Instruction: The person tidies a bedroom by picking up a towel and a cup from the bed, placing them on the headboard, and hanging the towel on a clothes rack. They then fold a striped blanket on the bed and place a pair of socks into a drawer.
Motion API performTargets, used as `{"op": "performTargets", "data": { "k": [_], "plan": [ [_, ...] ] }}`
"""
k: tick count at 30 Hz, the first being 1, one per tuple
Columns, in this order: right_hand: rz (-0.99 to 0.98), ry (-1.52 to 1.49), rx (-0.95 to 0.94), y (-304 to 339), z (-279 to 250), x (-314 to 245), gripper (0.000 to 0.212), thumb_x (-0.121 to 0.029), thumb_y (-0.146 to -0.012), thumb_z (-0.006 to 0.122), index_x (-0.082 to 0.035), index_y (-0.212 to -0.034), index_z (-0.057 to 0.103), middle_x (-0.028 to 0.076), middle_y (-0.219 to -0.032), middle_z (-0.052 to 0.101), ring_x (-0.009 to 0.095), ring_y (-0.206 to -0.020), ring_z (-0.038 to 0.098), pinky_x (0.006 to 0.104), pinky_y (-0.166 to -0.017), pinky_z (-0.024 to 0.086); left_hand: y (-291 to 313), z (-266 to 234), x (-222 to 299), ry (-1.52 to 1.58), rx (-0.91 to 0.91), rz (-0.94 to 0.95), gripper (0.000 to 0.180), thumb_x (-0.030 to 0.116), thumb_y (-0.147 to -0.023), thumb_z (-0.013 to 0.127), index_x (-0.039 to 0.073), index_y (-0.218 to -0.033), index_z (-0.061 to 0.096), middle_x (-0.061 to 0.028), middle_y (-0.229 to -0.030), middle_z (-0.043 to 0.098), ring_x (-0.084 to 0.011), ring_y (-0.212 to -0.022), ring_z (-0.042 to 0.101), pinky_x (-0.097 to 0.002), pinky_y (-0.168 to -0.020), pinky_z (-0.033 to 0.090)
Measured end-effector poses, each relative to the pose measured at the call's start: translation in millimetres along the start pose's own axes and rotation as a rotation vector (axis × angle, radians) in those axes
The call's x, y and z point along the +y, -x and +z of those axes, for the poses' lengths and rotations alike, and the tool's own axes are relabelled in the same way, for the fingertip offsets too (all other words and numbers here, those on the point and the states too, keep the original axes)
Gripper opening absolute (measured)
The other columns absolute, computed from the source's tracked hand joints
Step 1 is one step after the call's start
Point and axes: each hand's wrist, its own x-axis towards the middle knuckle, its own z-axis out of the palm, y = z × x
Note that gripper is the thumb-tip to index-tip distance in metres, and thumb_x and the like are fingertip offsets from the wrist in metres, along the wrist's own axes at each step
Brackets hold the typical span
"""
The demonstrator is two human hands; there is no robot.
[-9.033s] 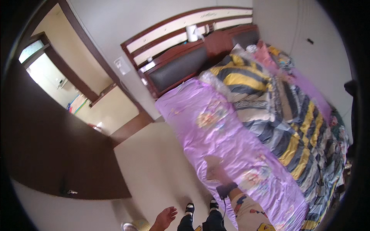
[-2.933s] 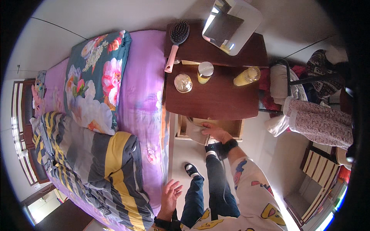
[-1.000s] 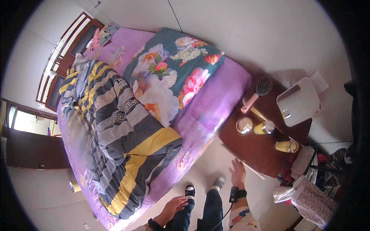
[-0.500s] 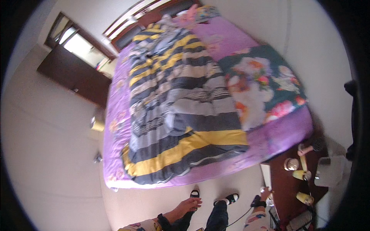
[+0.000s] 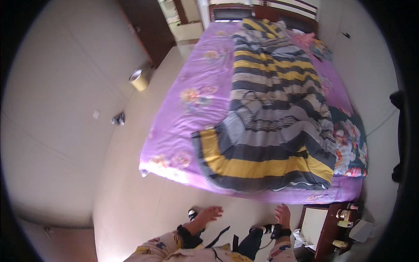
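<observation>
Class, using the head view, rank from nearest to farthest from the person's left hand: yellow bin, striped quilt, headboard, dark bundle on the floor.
From the left hand:
1. Striped quilt: ahead, on the bed.
2. Dark bundle: left, on the floor.
3. Yellow bin: left, beyond the bundle.
4. Headboard: bed's far end.

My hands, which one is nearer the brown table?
Your right hand, just left of the brown table at lower right; your left hand is clearly farther from it, off to the left.
</observation>
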Motion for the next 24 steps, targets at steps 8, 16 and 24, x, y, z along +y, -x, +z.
{"op": "performTargets", "data": {
  "k": [8,16,24],
  "plan": [
    [-0.103,0.494,-0.437,106,312,-121,0.037,-0.037,-0.091,0.049,-0.011,-0.117,0.052,0.004,-0.103,0.063,0.014,-0.086,0.061,0.0295,-0.069,0.045,137,-261,61,0.403,0.387,0.320,0.039,0.031,-0.090,0.051,0.007,-0.121,0.049,-0.0084,-0.113,0.058,-0.0219,-0.099,0.058,-0.0294,-0.075,0.047],
    [-0.215,0.451,-0.586,85,473,-171,0.035,-0.033,-0.091,0.047,-0.010,-0.116,0.053,0.004,-0.100,0.064,0.013,-0.081,0.062,0.0275,-0.065,0.045,233,-386,80,0.767,0.799,0.664,0.035,0.026,-0.089,0.053,0.008,-0.118,0.050,-0.0070,-0.110,0.058,-0.0217,-0.095,0.057,-0.0298,-0.071,0.048],
    [-0.097,0.460,-0.697,61,649,-179,0.034,-0.035,-0.090,0.049,-0.008,-0.111,0.053,0.007,-0.095,0.064,0.017,-0.079,0.061,0.0296,-0.066,0.047,290,-471,133,0.928,1.007,0.873,0.031,0.023,-0.090,0.052,0.008,-0.118,0.051,-0.0063,-0.108,0.059,-0.0210,-0.094,0.058,-0.0275,-0.069,0.048]
  ]
}}
